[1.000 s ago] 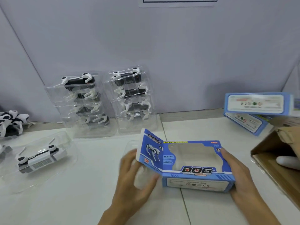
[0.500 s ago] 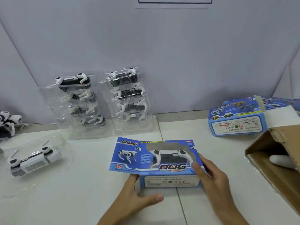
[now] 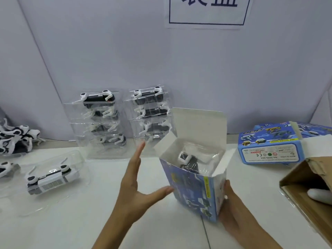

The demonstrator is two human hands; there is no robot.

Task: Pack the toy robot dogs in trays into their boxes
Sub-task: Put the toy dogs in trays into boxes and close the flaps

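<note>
Right hand (image 3: pixel 231 211) grips the near right edge of the blue box (image 3: pixel 195 193), which stands on end on the table (image 3: pixel 75 229), open end up. Left hand (image 3: pixel 136 187) is flat and spread just left of the box, holding nothing; thumb tip looks to touch the box's side, hard to confirm.

Toy dog in its clear tray (image 3: pixel 190 160) sits down inside the box, top of it visible through the opening. Big lid flap (image 3: pixel 199 123) stands up at the far side, small side flaps splay out.

Step, as I read it: insertion done, closing next. Needs side flaps folded in first, then lid tucked, with the right hand steadying the box.

Outward: two stacks of trayed dogs (image 3: pixel 125 121) far behind, one trayed dog (image 3: pixel 50 178) lying left, loose dogs (image 3: pixel 16 139) far left and cut off. Packed blue boxes (image 3: pixel 271 146) right. Cardboard carton (image 3: pixel 310 191) at right edge, cropped; something white inside, can't identify. Box print is blurred.
</note>
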